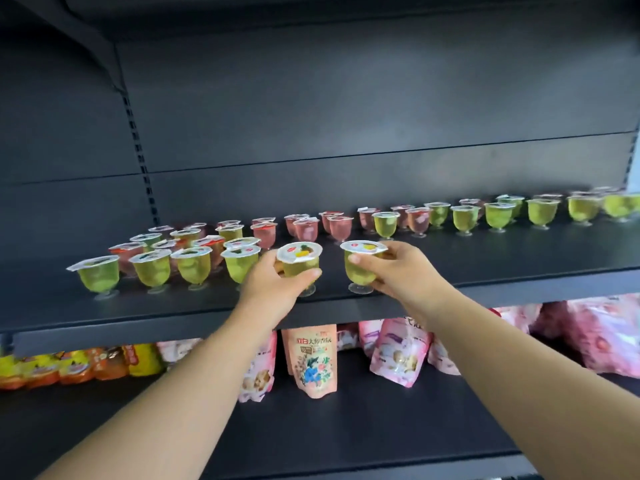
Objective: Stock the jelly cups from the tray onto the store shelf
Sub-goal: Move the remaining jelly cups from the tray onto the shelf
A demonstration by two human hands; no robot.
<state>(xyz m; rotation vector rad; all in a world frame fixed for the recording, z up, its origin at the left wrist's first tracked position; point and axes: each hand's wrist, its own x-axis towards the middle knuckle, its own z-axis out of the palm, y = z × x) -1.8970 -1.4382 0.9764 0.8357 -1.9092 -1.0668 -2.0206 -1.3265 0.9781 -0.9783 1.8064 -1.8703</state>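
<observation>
My left hand (277, 282) grips a yellow-green jelly cup (300, 258) with a foil lid, its foot at the front part of the dark shelf (519, 278). My right hand (398, 268) holds a second yellow-green jelly cup (360, 268) just to the right, its clear foot resting on the shelf. Several green and pink jelly cups (152, 268) stand clustered at the left. A row of further cups (498, 214) runs along the back toward the right. The tray is out of view.
The shelf below holds pink snack pouches (313, 362) in the middle and right, and orange and yellow packets (69, 365) at the left. A dark back panel (346, 98) rises behind the cups. Another shelf hangs overhead.
</observation>
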